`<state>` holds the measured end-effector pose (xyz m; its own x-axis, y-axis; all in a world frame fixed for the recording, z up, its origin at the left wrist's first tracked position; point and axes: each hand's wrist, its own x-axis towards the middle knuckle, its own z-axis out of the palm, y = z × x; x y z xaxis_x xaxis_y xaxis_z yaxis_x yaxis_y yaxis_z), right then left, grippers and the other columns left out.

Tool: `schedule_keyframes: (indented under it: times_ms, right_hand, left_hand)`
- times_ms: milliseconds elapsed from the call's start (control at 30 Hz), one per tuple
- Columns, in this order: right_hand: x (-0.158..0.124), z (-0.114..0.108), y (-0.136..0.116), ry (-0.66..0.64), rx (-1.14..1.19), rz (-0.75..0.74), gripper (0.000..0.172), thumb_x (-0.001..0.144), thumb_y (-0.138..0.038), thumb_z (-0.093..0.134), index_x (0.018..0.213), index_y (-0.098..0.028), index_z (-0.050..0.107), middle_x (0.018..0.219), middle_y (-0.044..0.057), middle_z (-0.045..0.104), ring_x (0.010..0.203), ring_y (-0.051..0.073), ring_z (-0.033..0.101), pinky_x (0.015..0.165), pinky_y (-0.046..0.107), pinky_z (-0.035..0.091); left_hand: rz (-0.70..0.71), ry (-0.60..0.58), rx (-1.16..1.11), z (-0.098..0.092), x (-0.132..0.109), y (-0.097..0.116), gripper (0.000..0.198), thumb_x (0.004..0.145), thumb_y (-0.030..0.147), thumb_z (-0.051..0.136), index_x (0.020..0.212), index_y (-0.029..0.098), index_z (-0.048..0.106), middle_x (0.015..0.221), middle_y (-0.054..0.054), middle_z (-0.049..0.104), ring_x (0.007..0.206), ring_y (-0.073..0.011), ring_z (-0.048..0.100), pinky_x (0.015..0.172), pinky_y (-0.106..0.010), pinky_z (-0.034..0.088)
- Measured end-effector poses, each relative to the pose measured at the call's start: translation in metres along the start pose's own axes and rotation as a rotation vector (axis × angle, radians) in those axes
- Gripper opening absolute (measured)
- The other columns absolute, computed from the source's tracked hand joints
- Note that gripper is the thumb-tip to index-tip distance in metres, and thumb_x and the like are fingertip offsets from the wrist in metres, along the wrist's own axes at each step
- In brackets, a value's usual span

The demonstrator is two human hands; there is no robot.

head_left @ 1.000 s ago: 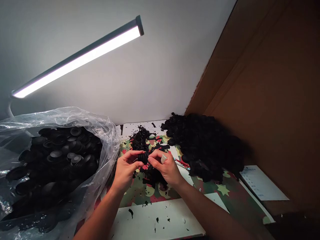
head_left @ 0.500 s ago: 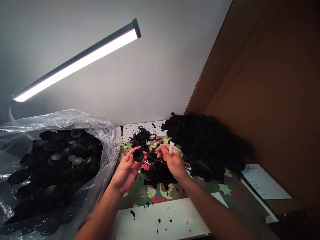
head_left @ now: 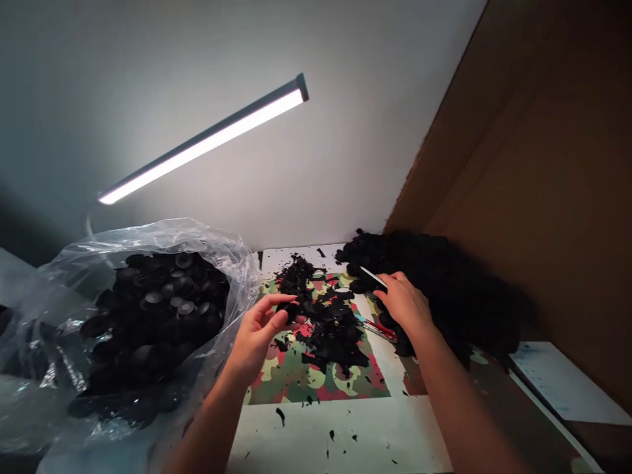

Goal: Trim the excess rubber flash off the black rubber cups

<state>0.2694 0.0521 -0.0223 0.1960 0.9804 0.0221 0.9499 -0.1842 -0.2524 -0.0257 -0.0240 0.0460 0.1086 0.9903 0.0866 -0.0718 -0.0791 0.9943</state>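
Observation:
My left hand (head_left: 257,337) pinches a black round rubber piece (head_left: 288,311) between thumb and fingers, over scattered black scraps (head_left: 330,339). My right hand (head_left: 405,304) is closed around a slim, pale tool (head_left: 374,277) whose kind I cannot make out. One end of the tool points up and left. That hand is over the near side of a large heap of black pieces (head_left: 444,289), and whether its fingers also touch one is hidden. Red-handled scissors (head_left: 379,327) lie just below it, partly among the scraps.
On the left stands a clear plastic bag (head_left: 232,263) full of black round pieces (head_left: 162,299). Behind is a wall with a bar lamp (head_left: 207,145). A tall cardboard panel (head_left: 533,178) bounds the right, with a white paper sheet (head_left: 577,382) below. Camouflage-patterned sheeting (head_left: 316,392) covers part of the table.
My right hand has moved right with the pale tool, from beside the left hand to the black heap. My left hand keeps the round piece, now tilted. The view has shifted left.

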Motion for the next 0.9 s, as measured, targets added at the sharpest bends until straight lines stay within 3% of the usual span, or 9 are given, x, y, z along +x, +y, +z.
schedule_keyframes:
  times_ms: [100, 167, 333, 467, 533, 600, 700, 800, 900]
  right_hand:
    - [-0.001, 0.005, -0.001, -0.02, -0.031, -0.029, 0.018, 0.093, -0.026, 0.062, 0.109, -0.023, 0.071, 0.102, 0.009, 0.065, 0.073, 0.021, 0.067, 0.055, 0.028, 0.039]
    - [0.0, 0.007, -0.001, 0.02, 0.016, -0.039, 0.018, 0.091, -0.026, 0.063, 0.107, -0.021, 0.071, 0.102, 0.01, 0.066, 0.077, 0.023, 0.067, 0.057, 0.029, 0.04]
    - [0.003, -0.008, 0.007, 0.272, 0.226, -0.067, 0.022, 0.095, -0.018, 0.052, 0.106, -0.016, 0.071, 0.106, 0.012, 0.069, 0.088, 0.024, 0.067, 0.071, 0.031, 0.047]
    - [0.007, -0.026, 0.022, 0.341, 0.231, -0.003, 0.027, 0.096, -0.016, 0.046, 0.108, -0.017, 0.07, 0.11, 0.013, 0.068, 0.087, 0.024, 0.066, 0.073, 0.032, 0.048]
    - [0.008, -0.03, 0.025, 0.311, 0.21, 0.011, 0.023, 0.096, -0.018, 0.049, 0.106, -0.018, 0.07, 0.11, 0.01, 0.069, 0.089, 0.022, 0.067, 0.074, 0.031, 0.048]
    - [0.009, -0.03, 0.022, 0.266, 0.188, 0.0, 0.019, 0.097, -0.021, 0.053, 0.1, -0.02, 0.072, 0.106, 0.007, 0.07, 0.09, 0.02, 0.067, 0.074, 0.028, 0.047]
    - [0.013, -0.023, 0.004, 0.168, 0.135, -0.026, 0.015, 0.096, -0.025, 0.058, 0.093, -0.021, 0.073, 0.102, 0.006, 0.07, 0.085, 0.019, 0.068, 0.068, 0.027, 0.045]
    - [0.019, -0.013, -0.019, 0.084, 0.078, -0.05, 0.011, 0.093, -0.023, 0.063, 0.097, -0.021, 0.072, 0.107, 0.007, 0.067, 0.081, 0.019, 0.068, 0.066, 0.028, 0.042]
    - [0.023, -0.005, -0.034, 0.032, 0.054, -0.112, 0.019, 0.092, -0.014, 0.059, 0.104, -0.023, 0.071, 0.113, 0.007, 0.065, 0.085, 0.019, 0.068, 0.07, 0.028, 0.041]
  left_hand:
    - [0.302, 0.287, 0.723, -0.024, -0.001, 0.027, 0.016, 0.088, 0.027, 0.064, 0.097, 0.024, 0.077, 0.111, -0.008, 0.068, 0.104, -0.0253, 0.066, 0.094, -0.037, 0.054]
    - [0.329, 0.479, 1.045, -0.046, 0.005, 0.042, 0.022, 0.09, 0.02, 0.056, 0.099, 0.023, 0.076, 0.12, -0.01, 0.066, 0.111, -0.0274, 0.065, 0.1, -0.041, 0.051]
    - [0.115, 0.513, 1.465, -0.104, 0.035, 0.046, 0.032, 0.088, 0.01, 0.049, 0.106, 0.015, 0.075, 0.13, -0.021, 0.064, 0.125, -0.0409, 0.058, 0.101, -0.058, 0.047]
    - [0.199, 0.504, 1.524, -0.12, 0.051, 0.037, 0.031, 0.089, 0.017, 0.053, 0.112, 0.011, 0.073, 0.132, -0.024, 0.063, 0.133, -0.0472, 0.049, 0.101, -0.064, 0.044]
    - [0.289, 0.5, 1.513, -0.11, 0.051, 0.036, 0.03, 0.09, 0.025, 0.055, 0.112, 0.015, 0.072, 0.131, -0.02, 0.065, 0.133, -0.0473, 0.049, 0.101, -0.067, 0.043]
    - [0.43, 0.474, 1.472, -0.089, 0.045, 0.035, 0.03, 0.091, 0.032, 0.054, 0.11, 0.019, 0.072, 0.127, -0.017, 0.067, 0.132, -0.0446, 0.05, 0.103, -0.067, 0.042]
    - [0.656, 0.277, 1.289, -0.044, 0.033, 0.023, 0.031, 0.093, 0.04, 0.053, 0.11, 0.021, 0.072, 0.122, -0.014, 0.069, 0.122, -0.0363, 0.06, 0.105, -0.056, 0.045]
    - [0.631, 0.023, 1.142, -0.006, 0.028, -0.003, 0.024, 0.095, 0.037, 0.053, 0.103, 0.026, 0.073, 0.116, -0.009, 0.071, 0.11, -0.0287, 0.066, 0.097, -0.047, 0.053]
    - [0.564, -0.087, 1.042, 0.008, 0.03, -0.032, 0.021, 0.094, 0.032, 0.055, 0.098, 0.026, 0.074, 0.112, -0.008, 0.073, 0.104, -0.0265, 0.069, 0.091, -0.043, 0.057]
